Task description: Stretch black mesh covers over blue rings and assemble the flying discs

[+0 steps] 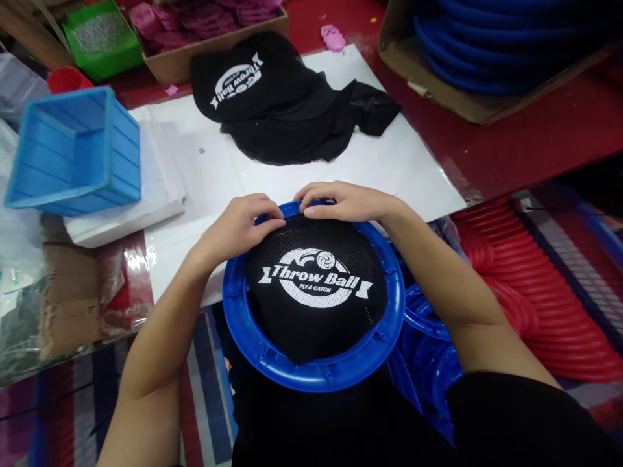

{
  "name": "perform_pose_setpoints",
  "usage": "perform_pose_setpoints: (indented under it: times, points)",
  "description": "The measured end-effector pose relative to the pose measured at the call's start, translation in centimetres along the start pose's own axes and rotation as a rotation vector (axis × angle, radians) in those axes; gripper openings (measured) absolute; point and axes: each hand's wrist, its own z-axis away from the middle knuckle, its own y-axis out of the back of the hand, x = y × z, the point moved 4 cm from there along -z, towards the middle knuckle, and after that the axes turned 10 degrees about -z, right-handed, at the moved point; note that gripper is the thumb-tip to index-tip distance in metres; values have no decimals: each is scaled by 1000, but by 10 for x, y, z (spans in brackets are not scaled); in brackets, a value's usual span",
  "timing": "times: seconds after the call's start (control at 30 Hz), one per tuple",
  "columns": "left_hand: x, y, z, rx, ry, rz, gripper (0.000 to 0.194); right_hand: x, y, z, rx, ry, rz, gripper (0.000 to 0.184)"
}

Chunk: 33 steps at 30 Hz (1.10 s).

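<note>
A blue plastic ring (314, 379) leans between my body and the table edge, its ribbed side toward me. Across its opening lies a black mesh fabric disc (311, 331) printed with "Throw Ball". My left hand (243, 220) pinches the mesh and the ring at the top, left of centre. Beside it, my right hand (343, 202) grips the top rim, thumb on the near side and fingers over the far side. The mesh edge is under both thumbs there. Its lower edge hangs inside the ring.
More black mesh pieces (287, 97) lie on a white board (413, 168). A blue bin (73, 149) stands left, near a green tray (102, 39) of small metal parts. Boxes hold pink parts (195, 29) and blue rings (487, 48). Red rings (545, 292) are stacked right.
</note>
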Motion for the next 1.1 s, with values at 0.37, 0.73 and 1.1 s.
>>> perform_pose_setpoints:
  times: [0.37,0.73,1.1]
  points:
    - [-15,5,1,-27,110,117,20,-4,-20,-16,188,-44,98,16]
    - [-25,3,-2,-70,211,263,17,-2,-32,-19,322,-135,215,13]
    - [-26,3,-4,-17,121,257,6,-7,-34,-16,374,-133,203,10]
